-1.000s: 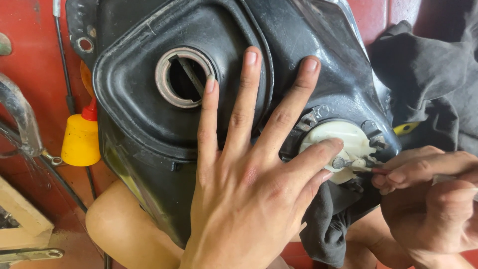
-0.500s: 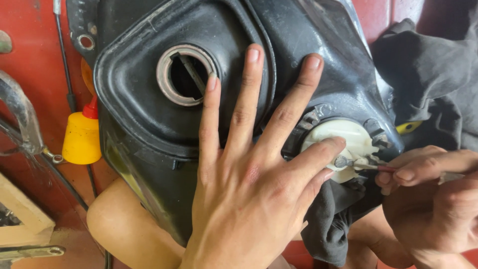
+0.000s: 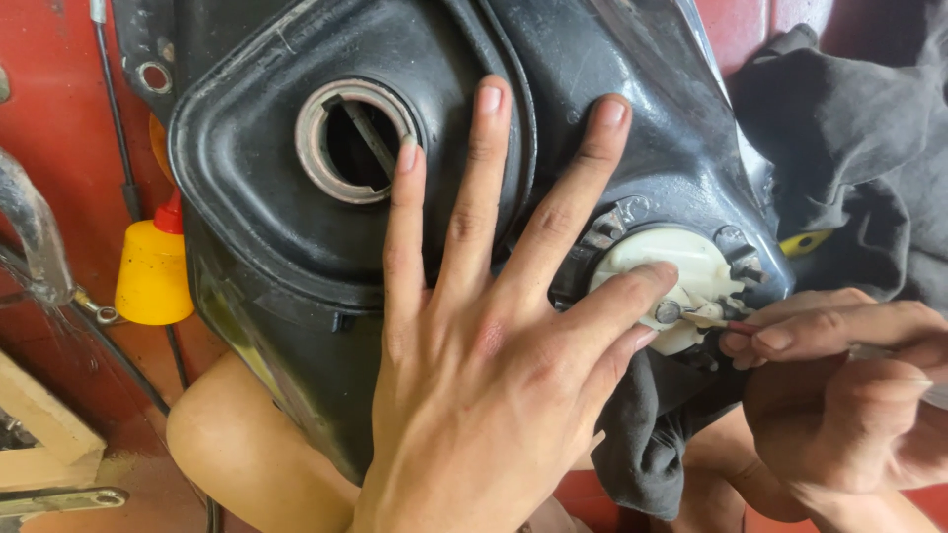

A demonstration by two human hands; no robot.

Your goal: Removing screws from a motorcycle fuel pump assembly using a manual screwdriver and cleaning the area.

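A black plastic fuel tank [image 3: 553,109] lies across my knee [image 3: 227,444], with a round metal filler opening [image 3: 355,138] at its upper left. My left hand [image 3: 484,345] rests flat on the tank, fingers spread, its little finger touching a white round unit [image 3: 681,266] set in a toothed black ring. My right hand [image 3: 839,385] pinches a thin red-tipped wire terminal [image 3: 736,323] at a small metal screw [image 3: 669,312] on the white unit's lower edge.
A yellow cone-capped bottle [image 3: 153,271] stands on the red floor at left, beside a thin black cable [image 3: 118,138]. Dark grey cloth [image 3: 859,158] lies at right and hangs under the tank. A metal tool [image 3: 59,501] and wooden piece [image 3: 39,424] lie at lower left.
The view has barely shifted. My right fingers have crept slightly left toward the screw on the white unit; my left hand stays flat on the tank.
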